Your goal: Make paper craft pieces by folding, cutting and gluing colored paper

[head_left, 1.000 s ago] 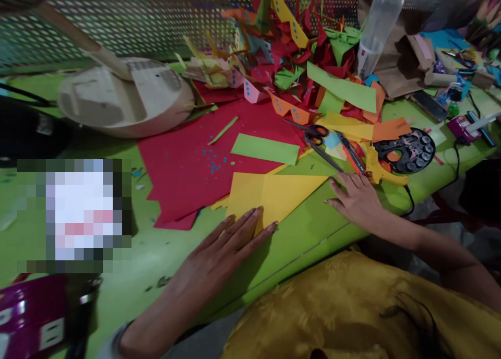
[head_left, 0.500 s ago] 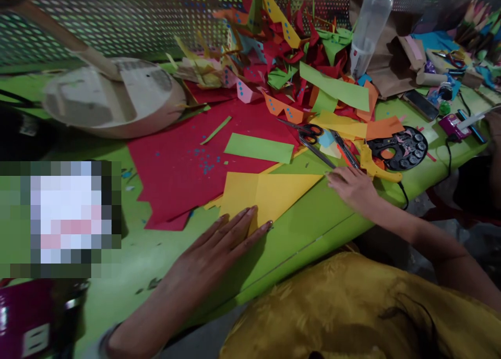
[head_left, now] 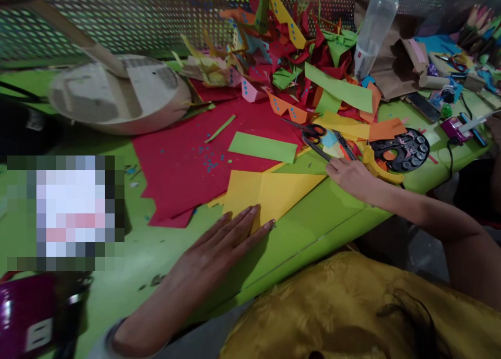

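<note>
My left hand (head_left: 225, 234) lies flat, fingers stretched out, on a folded sheet of yellow paper (head_left: 274, 192). The paper has a crease down its middle and tapers to a point on the right. Just past that point, my right hand (head_left: 350, 176) has its fingers closed at the end of a dark blade that seems to belong to the scissors (head_left: 315, 133). The fingertips partly hide this contact. A green paper strip (head_left: 262, 147) and large red paper (head_left: 176, 160) with blue dots scattered on it lie beyond the yellow sheet.
A pile of folded colored paper (head_left: 282, 61) stands at the back, beside a clear plastic bottle (head_left: 376, 30). A round pale drum-like object (head_left: 156, 119) sits back left. Right of my right hand are a yellow-handled tool (head_left: 378, 166) and a black round palette-like item (head_left: 415, 150).
My right hand has moved slightly up, onto the end of the dark blade. My left hand stays flat on the yellow paper. The whole view has shifted a little.
</note>
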The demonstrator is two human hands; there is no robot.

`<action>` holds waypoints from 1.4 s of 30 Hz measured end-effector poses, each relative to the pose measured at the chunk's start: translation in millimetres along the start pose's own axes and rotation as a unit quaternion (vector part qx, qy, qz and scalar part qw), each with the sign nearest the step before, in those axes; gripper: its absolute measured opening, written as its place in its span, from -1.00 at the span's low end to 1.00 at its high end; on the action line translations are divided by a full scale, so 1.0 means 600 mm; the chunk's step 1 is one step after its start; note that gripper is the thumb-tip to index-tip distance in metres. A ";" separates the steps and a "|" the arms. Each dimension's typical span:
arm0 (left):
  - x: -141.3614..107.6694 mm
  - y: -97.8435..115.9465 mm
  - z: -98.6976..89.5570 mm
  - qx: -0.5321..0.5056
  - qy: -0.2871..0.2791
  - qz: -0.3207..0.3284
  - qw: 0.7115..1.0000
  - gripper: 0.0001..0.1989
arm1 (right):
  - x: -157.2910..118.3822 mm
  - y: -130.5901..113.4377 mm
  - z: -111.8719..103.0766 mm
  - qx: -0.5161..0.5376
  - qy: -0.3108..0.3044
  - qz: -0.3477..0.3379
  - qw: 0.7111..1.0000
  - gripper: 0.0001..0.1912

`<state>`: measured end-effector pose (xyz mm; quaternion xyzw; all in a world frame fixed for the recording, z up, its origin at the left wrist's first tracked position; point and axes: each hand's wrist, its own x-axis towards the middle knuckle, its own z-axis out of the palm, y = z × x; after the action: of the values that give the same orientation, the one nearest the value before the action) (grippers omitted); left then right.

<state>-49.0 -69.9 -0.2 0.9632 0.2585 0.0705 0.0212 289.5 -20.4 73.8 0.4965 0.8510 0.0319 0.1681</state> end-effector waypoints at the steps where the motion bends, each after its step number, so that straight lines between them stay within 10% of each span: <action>1: 0.000 -0.001 0.001 0.001 -0.003 0.001 1.000 -0.27 | 0.001 -0.001 0.001 -0.003 0.000 0.002 1.000 -0.65; 42: 0.009 -0.007 -0.014 -0.072 -0.015 -0.015 0.997 -0.34 | 0.014 0.024 0.020 0.106 -0.003 0.086 0.991 -0.71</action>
<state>-48.0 -63.5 8.3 0.9561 0.2672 0.0739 0.0951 301.4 -7.4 63.6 0.5828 0.8033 -0.0454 0.1139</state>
